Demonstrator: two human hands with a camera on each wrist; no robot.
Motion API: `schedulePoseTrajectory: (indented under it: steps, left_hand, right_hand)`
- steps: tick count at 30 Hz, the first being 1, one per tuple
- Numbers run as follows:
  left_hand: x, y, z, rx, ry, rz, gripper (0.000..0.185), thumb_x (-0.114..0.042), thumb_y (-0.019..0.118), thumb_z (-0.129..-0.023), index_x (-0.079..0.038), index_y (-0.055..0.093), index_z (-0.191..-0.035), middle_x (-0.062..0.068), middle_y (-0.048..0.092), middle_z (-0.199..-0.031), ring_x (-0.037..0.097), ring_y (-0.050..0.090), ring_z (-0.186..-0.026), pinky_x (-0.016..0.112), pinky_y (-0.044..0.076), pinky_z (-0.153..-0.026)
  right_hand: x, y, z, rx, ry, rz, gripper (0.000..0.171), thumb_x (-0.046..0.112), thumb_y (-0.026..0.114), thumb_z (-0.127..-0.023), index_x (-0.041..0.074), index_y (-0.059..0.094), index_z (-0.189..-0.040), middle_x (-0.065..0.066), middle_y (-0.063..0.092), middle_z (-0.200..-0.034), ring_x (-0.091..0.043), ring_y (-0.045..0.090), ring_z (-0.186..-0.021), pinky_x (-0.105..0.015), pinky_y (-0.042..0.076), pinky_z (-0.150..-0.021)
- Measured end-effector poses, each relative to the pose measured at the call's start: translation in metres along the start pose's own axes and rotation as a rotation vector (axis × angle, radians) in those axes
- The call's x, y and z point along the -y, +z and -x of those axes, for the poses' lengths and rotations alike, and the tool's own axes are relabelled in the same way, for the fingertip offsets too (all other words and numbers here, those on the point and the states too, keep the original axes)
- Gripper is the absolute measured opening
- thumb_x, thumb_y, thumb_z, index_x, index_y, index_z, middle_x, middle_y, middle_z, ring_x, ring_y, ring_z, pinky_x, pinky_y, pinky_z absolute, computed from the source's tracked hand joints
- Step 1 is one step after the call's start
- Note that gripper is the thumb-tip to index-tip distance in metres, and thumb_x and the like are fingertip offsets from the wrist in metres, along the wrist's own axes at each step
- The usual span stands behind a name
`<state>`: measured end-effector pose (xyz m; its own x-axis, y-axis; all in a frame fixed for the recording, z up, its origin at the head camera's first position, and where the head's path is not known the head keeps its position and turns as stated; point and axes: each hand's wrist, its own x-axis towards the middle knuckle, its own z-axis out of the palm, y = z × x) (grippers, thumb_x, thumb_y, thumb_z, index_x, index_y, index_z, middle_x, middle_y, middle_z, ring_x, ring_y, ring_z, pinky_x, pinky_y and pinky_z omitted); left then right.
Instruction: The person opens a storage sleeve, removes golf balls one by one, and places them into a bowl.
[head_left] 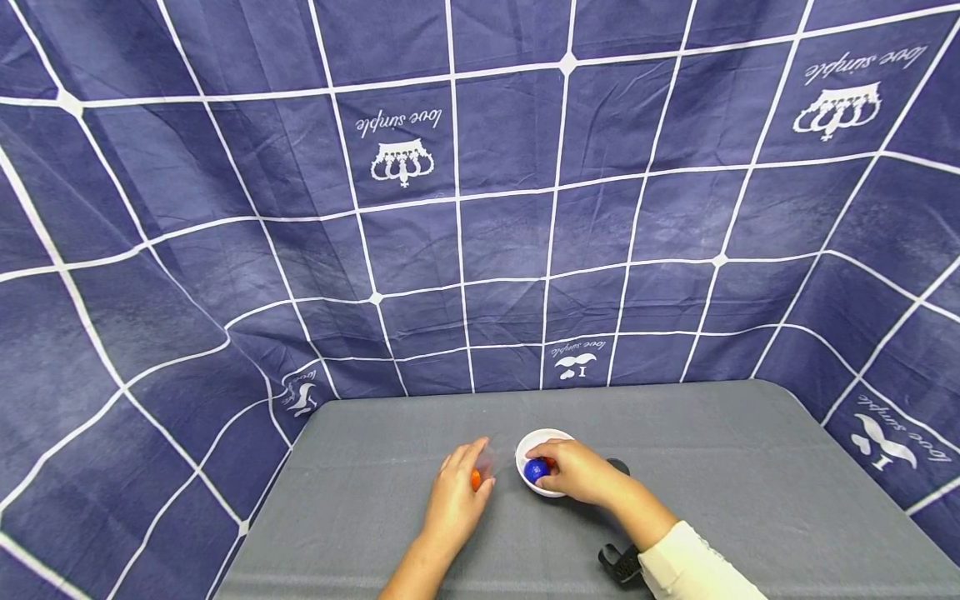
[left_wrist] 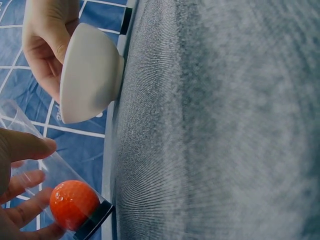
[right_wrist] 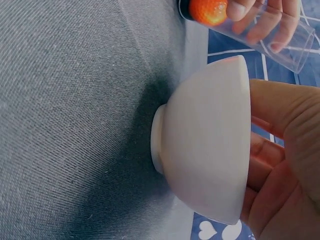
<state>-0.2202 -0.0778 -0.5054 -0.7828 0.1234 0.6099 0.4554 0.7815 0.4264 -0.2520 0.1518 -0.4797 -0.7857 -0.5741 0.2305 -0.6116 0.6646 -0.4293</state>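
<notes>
The left hand (head_left: pixel 453 500) curls round a clear cup (left_wrist: pixel 55 192) standing on the grey table (head_left: pixel 750 500); one orange ball (left_wrist: pixel 74 204) already sits at the cup's bottom, seen through the wall in both wrist views; the fingers wrap the cup from the side, so that hand is holding, not loose. The right hand (head_left: pixel 577 471) reaches over the rim into the white bowl (head_left: pixel 536 440) just beside the cup; its fingers bend down over a blue ball (head_left: pixel 536 471) and touch it, with a bit of orange (head_left: pixel 551 462) showing behind, likely a second orange ball; whether the blue ball is truly pinched or only touched I cannot tell, as the right wrist view shows only the bowl's outside and the palm. Judging from this, the moving of balls between bowl and cup looks partly done: one ball is in the cup; the blue one and its neighbour are in the bowl.
</notes>
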Motion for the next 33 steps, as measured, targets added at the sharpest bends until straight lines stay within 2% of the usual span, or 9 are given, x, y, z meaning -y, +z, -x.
schedulePoseTrajectory:
  steps: [7,15,22,28,33]
  left_hand:
    - [0.001,0.001,0.0,-0.001,0.002,0.01,0.063,-0.005,0.09,-0.068,-0.01,0.067,-0.127,0.007,0.072,-0.108,0.025,0.068,-0.099,0.044,0.055,-0.088]
    - [0.0,0.003,0.002,-0.034,0.037,0.005,0.067,-0.005,0.091,-0.065,-0.016,0.068,-0.127,0.004,0.071,-0.105,0.022,0.067,-0.096,0.041,0.054,-0.085]
    - [0.0,0.004,0.001,-0.045,0.054,0.018,0.069,-0.003,0.091,-0.063,-0.017,0.069,-0.127,0.003,0.072,-0.106,0.022,0.067,-0.096,0.041,0.054,-0.086]
    - [0.0,0.003,-0.001,-0.058,0.079,-0.016,0.071,-0.004,0.092,-0.061,-0.022,0.07,-0.127,0.001,0.071,-0.104,0.019,0.065,-0.095,0.039,0.051,-0.084]
    - [-0.002,0.001,-0.003,-0.064,0.099,-0.068,0.071,-0.007,0.091,-0.062,-0.026,0.07,-0.127,-0.002,0.069,-0.104,0.018,0.062,-0.096,0.037,0.045,-0.08]
  right_hand:
    - [-0.001,-0.004,0.002,-0.005,0.034,-0.035,0.036,0.012,0.08,-0.082,0.005,0.072,-0.116,-0.007,0.074,-0.115,-0.023,0.068,-0.108,-0.039,0.053,-0.096]
    - [-0.004,-0.01,0.006,-0.075,0.026,-0.197,0.029,0.005,0.075,-0.085,0.002,0.07,-0.113,-0.012,0.074,-0.106,-0.021,0.069,-0.089,-0.026,0.055,-0.079]
    - [-0.004,-0.01,0.007,-0.142,-0.002,-0.268,0.025,0.005,0.071,-0.088,0.0,0.069,-0.113,-0.014,0.073,-0.104,-0.014,0.072,-0.084,-0.02,0.056,-0.072]
    - [-0.001,-0.009,0.008,-0.178,0.006,-0.299,0.023,0.007,0.07,-0.09,0.003,0.071,-0.113,-0.01,0.073,-0.103,-0.006,0.069,-0.083,-0.02,0.057,-0.072]
    - [0.004,-0.01,0.01,-0.201,-0.004,-0.318,0.023,0.01,0.07,-0.092,0.003,0.071,-0.114,-0.009,0.074,-0.105,-0.007,0.07,-0.086,-0.025,0.059,-0.078]
